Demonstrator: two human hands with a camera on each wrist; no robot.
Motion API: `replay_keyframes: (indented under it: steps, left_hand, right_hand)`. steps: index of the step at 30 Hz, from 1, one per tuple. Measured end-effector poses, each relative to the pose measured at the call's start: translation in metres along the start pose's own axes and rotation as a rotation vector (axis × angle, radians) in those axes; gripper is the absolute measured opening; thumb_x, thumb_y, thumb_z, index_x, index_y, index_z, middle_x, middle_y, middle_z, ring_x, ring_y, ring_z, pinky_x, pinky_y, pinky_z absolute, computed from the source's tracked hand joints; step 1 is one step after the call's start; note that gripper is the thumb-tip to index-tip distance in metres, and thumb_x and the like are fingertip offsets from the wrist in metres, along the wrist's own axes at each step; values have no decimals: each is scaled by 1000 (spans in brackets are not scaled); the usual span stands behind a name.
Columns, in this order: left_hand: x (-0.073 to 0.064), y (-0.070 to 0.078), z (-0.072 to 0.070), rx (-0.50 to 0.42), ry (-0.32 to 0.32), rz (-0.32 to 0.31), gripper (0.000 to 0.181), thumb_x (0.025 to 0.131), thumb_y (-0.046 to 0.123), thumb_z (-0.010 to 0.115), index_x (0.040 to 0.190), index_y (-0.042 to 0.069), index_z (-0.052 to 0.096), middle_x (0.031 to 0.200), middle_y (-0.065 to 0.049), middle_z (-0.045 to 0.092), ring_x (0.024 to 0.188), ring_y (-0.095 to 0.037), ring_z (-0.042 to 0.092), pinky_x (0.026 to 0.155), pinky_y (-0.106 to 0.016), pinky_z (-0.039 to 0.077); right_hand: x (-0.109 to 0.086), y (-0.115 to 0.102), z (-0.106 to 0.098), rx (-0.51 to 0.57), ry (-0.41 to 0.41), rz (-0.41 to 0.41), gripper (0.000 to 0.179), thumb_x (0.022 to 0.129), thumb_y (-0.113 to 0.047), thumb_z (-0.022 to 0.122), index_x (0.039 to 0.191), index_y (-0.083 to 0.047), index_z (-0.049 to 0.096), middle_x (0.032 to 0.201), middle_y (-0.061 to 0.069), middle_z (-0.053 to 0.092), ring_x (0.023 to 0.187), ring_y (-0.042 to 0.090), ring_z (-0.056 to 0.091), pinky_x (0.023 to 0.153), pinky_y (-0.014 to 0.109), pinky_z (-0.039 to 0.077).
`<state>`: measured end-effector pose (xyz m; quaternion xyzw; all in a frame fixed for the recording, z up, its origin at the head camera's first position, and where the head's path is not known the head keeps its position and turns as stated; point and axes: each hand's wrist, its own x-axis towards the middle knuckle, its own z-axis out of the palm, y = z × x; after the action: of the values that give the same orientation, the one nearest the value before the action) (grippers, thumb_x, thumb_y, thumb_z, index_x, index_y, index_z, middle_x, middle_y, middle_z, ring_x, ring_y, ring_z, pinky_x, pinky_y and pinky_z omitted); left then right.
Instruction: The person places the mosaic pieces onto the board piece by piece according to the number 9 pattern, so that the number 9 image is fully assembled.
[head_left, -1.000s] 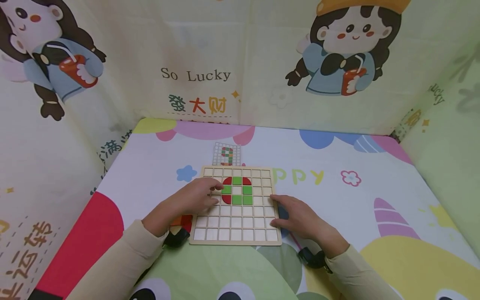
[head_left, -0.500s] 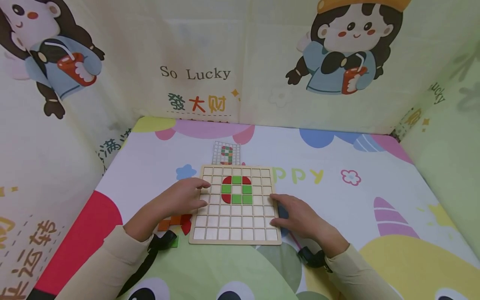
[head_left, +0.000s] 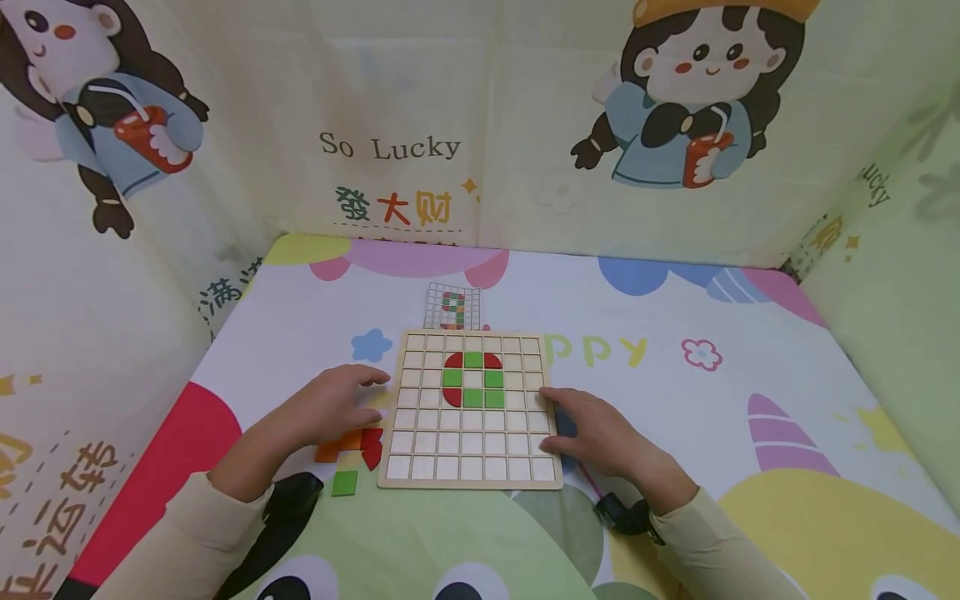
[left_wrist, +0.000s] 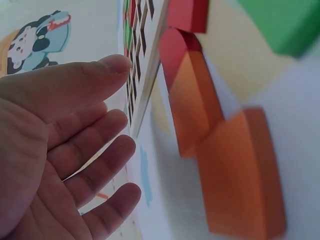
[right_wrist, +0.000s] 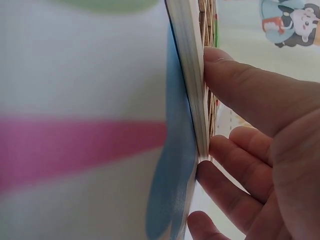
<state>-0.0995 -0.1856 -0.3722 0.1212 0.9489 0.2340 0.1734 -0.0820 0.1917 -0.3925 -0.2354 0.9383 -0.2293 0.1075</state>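
Observation:
A wooden grid board (head_left: 471,484) lies flat before me. Green square tiles (head_left: 495,400) and red rounded-corner tiles (head_left: 453,397) form a ring in its upper middle cells. Off the board's left edge, my left hand (head_left: 330,406) hovers with thumb and fingers apart, holding nothing. Below it lie orange tiles (left_wrist: 240,180), red tiles (head_left: 372,448) and a loose green tile (head_left: 344,483). My right hand (head_left: 600,433) rests on the board's right edge, thumb and fingertips touching it without gripping, as the right wrist view shows.
A small printed card (head_left: 453,308) with a coloured grid figure sits behind the board, its lower edge hidden. The patterned tablecloth (head_left: 675,400) reaches to the printed cloth walls (head_left: 525,125) at the back and sides.
My left hand has drawn back leftward from above the board to beside its left edge, uncovering the loose tiles there. The right hand has stayed on the board's edge.

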Motion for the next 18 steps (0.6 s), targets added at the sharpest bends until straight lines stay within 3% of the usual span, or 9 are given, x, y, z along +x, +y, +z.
replay_keyframes:
  steps: [8, 18]
  left_hand:
    - [-12, -11, -2, -8, 4, -6, 57, 82, 17, 82, 133, 5, 62, 131, -18, 60, 119, -38, 52, 89, -48, 55]
    - [-25, -23, -3, -85, -37, -43, 63, 75, 17, 86, 133, 7, 63, 133, -19, 57, 118, -41, 49, 74, -40, 60]
  right_hand:
    - [0, 0, 0, -2, 6, 4, 67, 86, -26, 80, 140, 1, 52, 137, 18, 58, 127, 39, 52, 104, 54, 41]
    - [0, -2, 0, -1, -7, 18, 68, 86, -28, 80, 141, 0, 52, 137, 18, 57, 128, 39, 51, 105, 54, 40]
